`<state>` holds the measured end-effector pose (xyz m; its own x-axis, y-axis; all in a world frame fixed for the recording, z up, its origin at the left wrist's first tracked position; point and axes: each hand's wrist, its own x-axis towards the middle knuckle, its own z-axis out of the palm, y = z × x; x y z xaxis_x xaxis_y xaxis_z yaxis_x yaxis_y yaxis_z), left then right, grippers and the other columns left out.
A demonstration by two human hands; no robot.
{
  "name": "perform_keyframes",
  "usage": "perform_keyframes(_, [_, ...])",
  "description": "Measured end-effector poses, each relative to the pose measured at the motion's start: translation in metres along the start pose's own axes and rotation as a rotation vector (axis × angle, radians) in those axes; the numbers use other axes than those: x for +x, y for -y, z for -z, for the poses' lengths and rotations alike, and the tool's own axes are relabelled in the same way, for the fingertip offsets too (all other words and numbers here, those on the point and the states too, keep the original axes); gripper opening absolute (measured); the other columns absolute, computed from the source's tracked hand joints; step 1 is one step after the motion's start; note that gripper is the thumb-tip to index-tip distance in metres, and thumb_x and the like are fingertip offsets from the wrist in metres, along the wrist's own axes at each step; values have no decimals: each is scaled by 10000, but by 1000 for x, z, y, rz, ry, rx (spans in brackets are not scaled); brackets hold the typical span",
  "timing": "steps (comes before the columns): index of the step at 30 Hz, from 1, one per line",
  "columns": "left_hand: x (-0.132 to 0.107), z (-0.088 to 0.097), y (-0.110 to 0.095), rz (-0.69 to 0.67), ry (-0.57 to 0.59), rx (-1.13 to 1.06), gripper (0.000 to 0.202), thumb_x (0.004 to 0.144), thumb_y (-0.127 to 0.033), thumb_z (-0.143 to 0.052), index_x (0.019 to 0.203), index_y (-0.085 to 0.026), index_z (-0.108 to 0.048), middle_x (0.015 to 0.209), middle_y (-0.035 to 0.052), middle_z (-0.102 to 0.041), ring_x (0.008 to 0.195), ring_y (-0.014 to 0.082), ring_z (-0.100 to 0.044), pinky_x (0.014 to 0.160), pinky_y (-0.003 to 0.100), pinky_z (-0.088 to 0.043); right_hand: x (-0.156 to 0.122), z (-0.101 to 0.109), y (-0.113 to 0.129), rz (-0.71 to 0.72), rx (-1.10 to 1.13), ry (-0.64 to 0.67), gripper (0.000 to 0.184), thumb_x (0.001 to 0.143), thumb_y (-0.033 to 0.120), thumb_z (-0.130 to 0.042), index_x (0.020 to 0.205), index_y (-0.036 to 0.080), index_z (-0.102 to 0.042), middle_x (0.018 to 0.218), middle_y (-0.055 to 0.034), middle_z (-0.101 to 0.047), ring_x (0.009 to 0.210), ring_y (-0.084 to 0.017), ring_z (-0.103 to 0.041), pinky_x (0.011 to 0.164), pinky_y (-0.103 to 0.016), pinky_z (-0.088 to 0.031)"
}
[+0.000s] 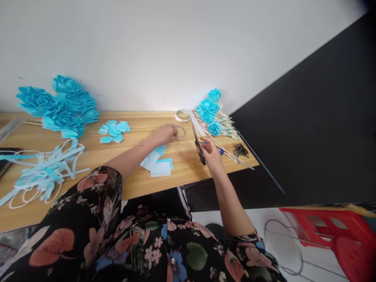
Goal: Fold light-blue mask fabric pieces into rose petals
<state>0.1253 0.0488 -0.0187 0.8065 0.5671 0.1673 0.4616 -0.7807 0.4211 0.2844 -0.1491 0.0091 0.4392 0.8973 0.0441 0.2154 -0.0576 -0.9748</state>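
Note:
My left hand reaches across the table, its fingers closed at the edge of a thin ring that looks like a narrow tape roll. In my right hand are black-handled scissors, their blades pointing away from me toward the wall. Below my left forearm lie pale blue paper pieces, partly overlapping. A white tape roll lies just beyond the thin ring. Cut blue petals form a loose pile left of my left hand.
Blue paper roses stand in a bunch at the left, behind tangled paper strips. Smaller blue roses lie with thin sticks at the right. A dark clip-like object sits near the table's right edge, beside a black panel.

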Motion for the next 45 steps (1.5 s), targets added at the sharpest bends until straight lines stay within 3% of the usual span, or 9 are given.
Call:
perform_keyframes(3, [-8, 18, -10, 162, -81, -198, 46, 760, -186, -614, 763, -169, -657, 825, 86, -688, 742, 211, -609, 643, 302, -377, -3, 4, 8, -130, 406, 68, 449, 748, 493, -717, 1082, 240, -556, 890, -3, -626, 722, -138, -623, 683, -305, -563])
perform_keyframes(5, [-21, 37, -18, 247, -140, -549, 64, 781, -234, -613, 794, -171, -620, 795, 52, -684, 625, 160, -582, 598, 280, -391, -5, 3, 13, -180, 555, 154, 352, 774, 496, -693, 973, 230, -578, 881, -9, -623, 733, -142, -617, 763, -345, -578])
perform_keyframes(8, [-49, 65, -27, 265, -223, -1032, 151, 806, -305, -627, 810, -163, -579, 789, 37, -671, 611, 130, -597, 620, 269, -454, -9, -3, 17, -209, 620, 284, 305, 813, 478, -645, 986, 230, -602, 837, -10, -612, 728, -148, -596, 818, -382, -571])
perform_keyframes(13, [-95, 84, -34, 282, -247, -1343, 258, 794, -362, -699, 752, -159, -544, 729, 25, -655, 560, 108, -583, 584, 250, -453, -14, -22, 20, -169, 549, 483, 383, 814, 537, -617, 1071, 254, -606, 802, -31, -621, 688, -178, -567, 795, -438, -557])
perform_keyframes(20, [-124, 78, -28, 262, -235, -1439, 350, 820, -468, -712, 781, -141, -593, 818, 80, -692, 645, 148, -639, 641, 285, -494, -23, -45, 29, -146, 649, 680, 464, 768, 607, -653, 1085, 268, -664, 739, -18, -601, 515, -120, -430, 660, -418, -553])
perform_keyframes(27, [-131, 71, -18, 262, -220, -1460, 428, 827, -546, -681, 825, -121, -638, 860, 113, -705, 673, 166, -663, 661, 293, -515, -25, -50, 34, -54, 434, 738, 563, 786, 493, -736, 1273, 235, -620, 770, 22, -569, 569, -76, -487, 815, -378, -555])
perform_keyframes(34, [-135, 70, -18, 185, -160, -1464, 411, 859, -536, -644, 838, -126, -638, 869, 112, -702, 696, 172, -666, 685, 312, -528, -17, -54, 51, 32, 236, 892, 690, 783, 678, -660, 1232, 156, -621, 854, -57, -630, 673, -121, -523, 643, -269, -458])
perform_keyframes(40, [-135, 70, -23, 215, -163, -1487, 425, 782, -548, -726, 831, -135, -639, 818, 99, -695, 679, 175, -658, 681, 322, -530, -11, -60, 51, -12, 232, 1006, 755, 764, 712, -652, 1254, 140, -596, 891, -74, -647, 751, -143, -578, 702, -279, -460])
perform_keyframes(45, [-137, 70, -27, 193, -135, -1480, 410, 814, -543, -706, 849, -138, -644, 811, 97, -692, 718, 180, -655, 725, 328, -517, -8, -62, 53, -19, 216, 1022, 760, 758, 716, -652, 1270, 159, -588, 927, -77, -654, 784, -149, -591, 696, -272, -461])
